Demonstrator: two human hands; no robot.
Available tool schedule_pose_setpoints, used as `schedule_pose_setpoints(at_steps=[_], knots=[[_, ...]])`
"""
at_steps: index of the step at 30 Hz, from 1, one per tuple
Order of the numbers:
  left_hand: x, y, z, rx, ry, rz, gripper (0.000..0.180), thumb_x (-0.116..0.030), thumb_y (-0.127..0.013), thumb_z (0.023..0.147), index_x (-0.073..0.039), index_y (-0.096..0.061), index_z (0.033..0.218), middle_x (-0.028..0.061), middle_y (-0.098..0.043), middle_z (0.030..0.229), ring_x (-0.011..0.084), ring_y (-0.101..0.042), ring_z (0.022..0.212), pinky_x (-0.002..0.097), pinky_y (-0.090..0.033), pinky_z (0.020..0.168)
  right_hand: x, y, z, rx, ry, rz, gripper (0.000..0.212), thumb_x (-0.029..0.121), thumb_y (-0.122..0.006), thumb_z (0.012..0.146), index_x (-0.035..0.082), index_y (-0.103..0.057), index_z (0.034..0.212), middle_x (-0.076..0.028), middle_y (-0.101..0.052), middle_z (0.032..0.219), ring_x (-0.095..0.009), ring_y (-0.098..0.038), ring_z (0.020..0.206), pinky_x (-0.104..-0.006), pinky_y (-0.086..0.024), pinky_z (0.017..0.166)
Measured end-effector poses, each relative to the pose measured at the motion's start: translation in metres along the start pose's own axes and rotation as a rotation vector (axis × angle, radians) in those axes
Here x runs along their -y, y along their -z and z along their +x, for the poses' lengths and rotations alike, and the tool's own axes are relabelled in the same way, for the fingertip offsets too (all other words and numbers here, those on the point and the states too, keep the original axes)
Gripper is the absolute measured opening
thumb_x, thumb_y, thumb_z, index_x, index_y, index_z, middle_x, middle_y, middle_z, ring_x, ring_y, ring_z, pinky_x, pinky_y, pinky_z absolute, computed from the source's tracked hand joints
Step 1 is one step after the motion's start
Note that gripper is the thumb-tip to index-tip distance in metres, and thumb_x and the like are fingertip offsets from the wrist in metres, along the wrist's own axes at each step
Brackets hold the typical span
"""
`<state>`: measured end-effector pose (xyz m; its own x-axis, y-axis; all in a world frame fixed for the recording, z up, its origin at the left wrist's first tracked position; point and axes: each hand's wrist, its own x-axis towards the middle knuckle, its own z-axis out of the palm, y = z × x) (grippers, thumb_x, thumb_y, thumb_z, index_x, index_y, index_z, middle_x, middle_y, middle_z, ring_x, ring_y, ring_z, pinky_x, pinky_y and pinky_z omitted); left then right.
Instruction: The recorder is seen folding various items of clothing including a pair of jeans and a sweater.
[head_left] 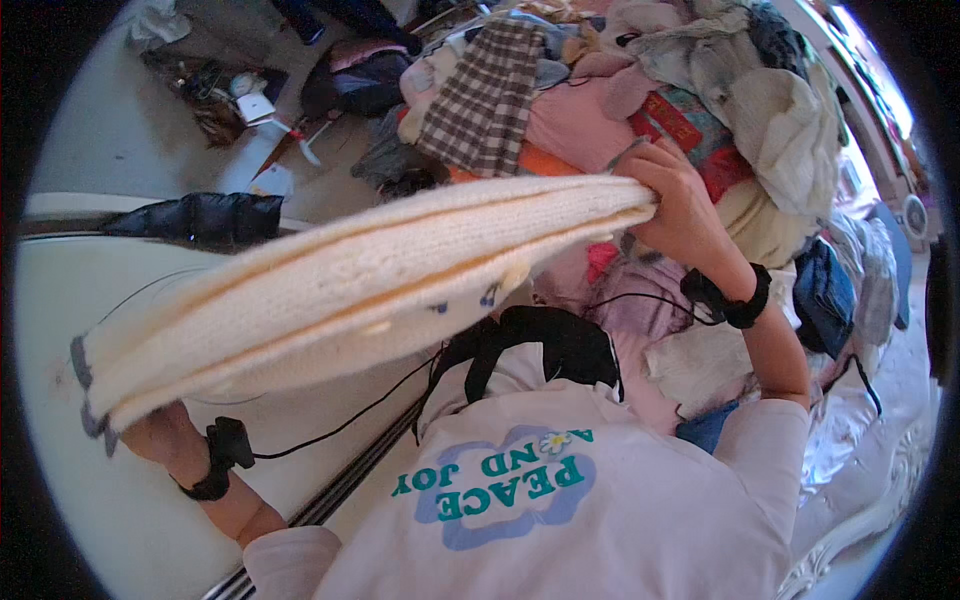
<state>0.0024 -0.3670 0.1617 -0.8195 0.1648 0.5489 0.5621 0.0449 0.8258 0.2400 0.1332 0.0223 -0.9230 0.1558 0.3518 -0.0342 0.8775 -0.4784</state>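
A cream knitted sweater [350, 270] with tan lines and grey trim at one end is stretched out in the air, folded lengthwise, in front of my chest. My right hand [685, 205] pinches its upper right end, fingers closed over the edge. At the lower left, my left hand [165, 437] grips the grey-trimmed end from below; the knit hides most of its fingers. Small dark blue and yellow details show on the sweater's underside.
A large heap of clothes [590, 115] lies beyond my right hand, with a brown checked cloth [485, 95] on it. Folded jeans [825, 295] sit at the right. A black puffy item [205, 220] lies at the white surface's far edge. Black cables run from both wrist straps.
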Motion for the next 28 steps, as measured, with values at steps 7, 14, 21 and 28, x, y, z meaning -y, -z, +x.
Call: schedule_pose_setpoints(at_steps=[7, 14, 21, 28], knots=[[0.073, -0.045, 0.045, 0.281, -0.117, -0.164, 0.034, -0.011, -0.055, 0.088, 0.001, -0.047, 0.118, 0.0159, -0.051, 0.121, 0.0289, -0.054, 0.107, 0.0442, -0.048, 0.091, 0.018, 0.033, -0.045, -0.124, -0.133, -0.291, 0.037, 0.012, -0.072, 0.056, 0.007, -0.057, 0.089, -0.008, -0.061, 0.088, -0.029, -0.058, 0.091, -0.0425, -0.034, 0.1], [0.129, -0.066, 0.069, 0.372, 0.052, -0.547, 0.038, -0.014, -0.052, 0.09, 0.002, -0.043, 0.123, 0.0169, -0.051, 0.121, 0.0265, -0.054, 0.107, 0.0404, -0.049, 0.091, 0.114, 0.075, -0.101, -0.453, -0.491, -0.306, 0.032, 0.001, -0.066, 0.064, 0.004, -0.057, 0.095, -0.01, -0.063, 0.087, -0.024, -0.063, 0.084, -0.0368, -0.041, 0.097], [0.166, -0.11, -0.011, 0.754, 0.616, -0.714, 0.043, -0.036, -0.053, 0.088, -0.002, -0.048, 0.113, 0.0139, -0.055, 0.114, 0.0252, -0.057, 0.098, 0.035, -0.048, 0.086, 0.233, 0.093, -0.185, -0.513, -0.642, -0.578, 0.034, 0.027, -0.062, 0.076, 0.001, -0.055, 0.097, -0.009, -0.063, 0.085, -0.02, -0.062, 0.086, -0.0486, -0.036, 0.1], [0.115, -0.178, -0.049, 1.284, 0.151, -0.61, 0.051, -0.042, -0.062, 0.08, -0.001, -0.05, 0.107, 0.0099, -0.06, 0.094, 0.0178, -0.058, 0.084, 0.0336, -0.048, 0.075, 0.293, 0.144, -0.248, -0.48, -0.777, -0.755, 0.031, 0.029, -0.056, 0.08, 0.002, -0.054, 0.096, -0.011, -0.063, 0.086, -0.023, -0.061, 0.089, -0.0485, -0.03, 0.105]])
